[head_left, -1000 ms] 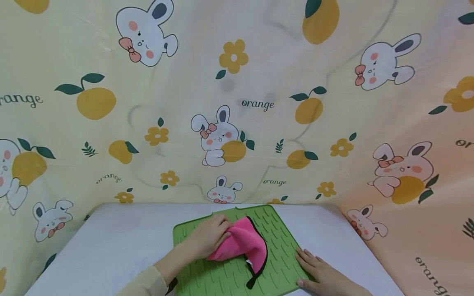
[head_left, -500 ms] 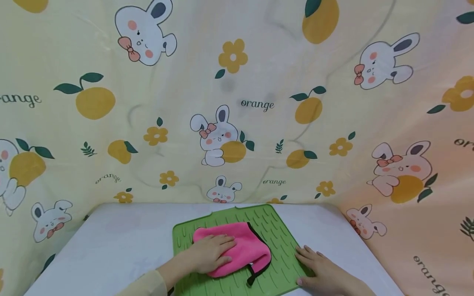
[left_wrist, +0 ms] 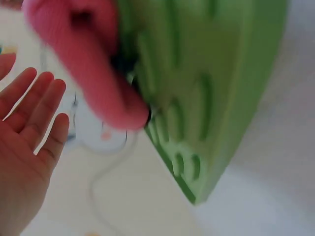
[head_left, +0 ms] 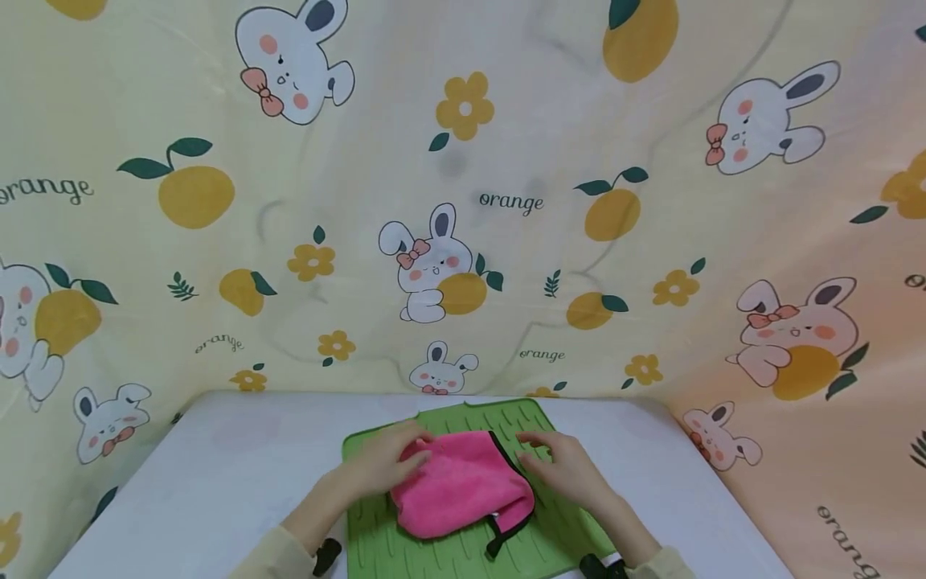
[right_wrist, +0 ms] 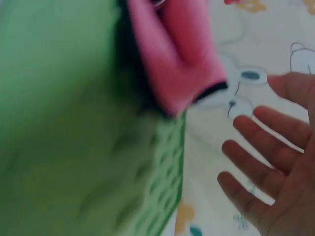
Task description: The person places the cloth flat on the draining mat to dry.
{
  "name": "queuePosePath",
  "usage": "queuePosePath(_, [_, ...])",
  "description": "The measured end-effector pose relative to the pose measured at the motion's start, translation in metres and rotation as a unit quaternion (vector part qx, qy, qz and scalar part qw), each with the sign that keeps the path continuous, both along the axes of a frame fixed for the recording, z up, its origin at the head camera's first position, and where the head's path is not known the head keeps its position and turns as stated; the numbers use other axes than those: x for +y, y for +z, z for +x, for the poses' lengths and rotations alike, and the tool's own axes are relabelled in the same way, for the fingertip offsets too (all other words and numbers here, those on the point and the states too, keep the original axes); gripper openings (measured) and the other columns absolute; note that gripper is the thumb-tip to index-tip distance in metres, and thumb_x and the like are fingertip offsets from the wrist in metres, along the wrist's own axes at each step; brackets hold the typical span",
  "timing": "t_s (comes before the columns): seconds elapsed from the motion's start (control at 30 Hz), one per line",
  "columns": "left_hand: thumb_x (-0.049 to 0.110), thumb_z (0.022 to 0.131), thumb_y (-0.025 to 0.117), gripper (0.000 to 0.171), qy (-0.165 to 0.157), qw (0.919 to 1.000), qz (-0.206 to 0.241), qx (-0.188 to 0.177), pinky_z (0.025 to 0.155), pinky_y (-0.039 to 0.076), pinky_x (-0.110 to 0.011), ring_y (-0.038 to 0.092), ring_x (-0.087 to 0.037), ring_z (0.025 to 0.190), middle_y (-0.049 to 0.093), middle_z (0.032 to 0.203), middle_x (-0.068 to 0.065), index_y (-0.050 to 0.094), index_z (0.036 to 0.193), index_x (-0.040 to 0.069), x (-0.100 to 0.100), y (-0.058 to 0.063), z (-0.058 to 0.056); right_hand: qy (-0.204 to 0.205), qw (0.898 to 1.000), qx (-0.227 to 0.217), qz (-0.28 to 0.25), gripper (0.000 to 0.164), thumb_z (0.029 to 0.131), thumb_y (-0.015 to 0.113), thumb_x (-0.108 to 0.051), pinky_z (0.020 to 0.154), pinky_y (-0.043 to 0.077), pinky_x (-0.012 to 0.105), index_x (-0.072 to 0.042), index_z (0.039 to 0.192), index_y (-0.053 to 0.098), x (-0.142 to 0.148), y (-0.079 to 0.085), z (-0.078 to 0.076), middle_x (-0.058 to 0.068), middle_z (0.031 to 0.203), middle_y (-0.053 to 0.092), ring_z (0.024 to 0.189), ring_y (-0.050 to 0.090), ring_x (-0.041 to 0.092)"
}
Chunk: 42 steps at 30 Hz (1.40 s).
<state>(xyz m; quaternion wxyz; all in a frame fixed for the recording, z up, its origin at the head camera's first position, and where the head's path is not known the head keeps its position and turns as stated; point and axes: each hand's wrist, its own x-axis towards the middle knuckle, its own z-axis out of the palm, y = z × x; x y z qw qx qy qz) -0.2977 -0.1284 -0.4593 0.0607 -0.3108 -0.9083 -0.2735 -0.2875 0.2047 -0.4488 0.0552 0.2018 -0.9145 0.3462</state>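
A soft pink cloth piece (head_left: 463, 484) with black edging and a small black end tab lies on the green ridged mat (head_left: 383, 547). It looks flattish, with a fold at its lower right; its exact kind is unclear. My left hand (head_left: 379, 460) is over the cloth's left edge, thumb toward it. In the left wrist view its fingers (left_wrist: 37, 110) are spread and stand apart from the cloth. To the right of the black edging hovers my right hand (head_left: 567, 473), fingers loosely bent, holding nothing. The right wrist view also shows these fingers (right_wrist: 268, 147) apart from the cloth.
The mat lies on a white table (head_left: 253, 482). Behind and at the sides hangs a printed curtain (head_left: 405, 161) with rabbits and oranges. Black straps (head_left: 329, 555) show at both wrists.
My left hand first gripped the cloth bunched up, then lay flat on it as it spread, and now has lifted to its left edge. My right hand left the mat's right edge, moving toward the cloth.
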Motion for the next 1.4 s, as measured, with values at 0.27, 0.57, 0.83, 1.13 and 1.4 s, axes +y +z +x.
queuePosePath(0.27, [0.01,0.101,0.066,0.019,0.06,0.9937,0.08,-0.052,0.078,0.055,-0.033,0.063,-0.013,0.09,0.072,0.11,-0.003,0.072,0.118,0.006,-0.029,-0.002,-0.018,-0.021,0.999,-0.039,-0.021,0.035,0.098,0.071,-0.021,0.088,0.055,0.049,-0.003,0.128,0.07,-0.041,-0.009,-0.025,0.013,0.119,0.071,0.108,0.067,0.034])
queuePosePath(0.57, [0.007,0.098,0.069,0.024,0.04,0.9853,0.087,-0.141,0.08,0.056,-0.039,0.067,-0.023,0.093,0.072,0.109,-0.01,0.07,0.12,-0.002,-0.044,-0.016,-0.015,-0.024,0.997,-0.056,-0.055,0.029,0.097,0.073,-0.017,0.084,0.056,0.048,-0.003,0.123,0.072,-0.056,-0.034,-0.031,0.009,0.108,0.073,0.1,0.069,0.028])
queuePosePath(0.83, [0.005,0.097,0.069,0.027,0.031,0.985,0.068,-0.155,0.09,0.056,-0.053,0.068,-0.037,0.105,0.07,0.118,-0.02,0.067,0.122,-0.007,-0.042,-0.017,-0.01,-0.018,0.995,-0.079,-0.061,0.023,0.098,0.074,-0.025,0.092,0.054,0.051,-0.01,0.116,0.074,-0.059,-0.035,-0.024,0.006,0.111,0.074,0.107,0.068,0.029])
queuePosePath(1.13, [0.001,0.094,0.07,0.021,0.035,0.9876,0.046,-0.146,0.084,0.056,-0.049,0.067,-0.031,0.098,0.072,0.106,-0.013,0.07,0.115,-0.003,-0.045,-0.02,-0.005,0.001,0.995,-0.068,-0.071,0.015,0.1,0.071,-0.025,0.079,0.054,0.037,-0.013,0.105,0.079,-0.066,-0.031,-0.021,-0.003,0.099,0.074,0.092,0.066,0.014])
queuePosePath(1.4, [-0.001,0.089,0.072,0.017,0.022,0.9937,0.037,-0.103,0.075,0.052,-0.037,0.059,-0.018,0.086,0.067,0.091,-0.001,0.075,0.105,0.004,-0.046,-0.014,-0.011,0.0,0.993,-0.036,-0.115,0.01,0.097,0.072,-0.007,0.072,0.052,0.027,-0.01,0.105,0.078,-0.068,-0.025,-0.024,-0.001,0.096,0.075,0.085,0.065,0.013])
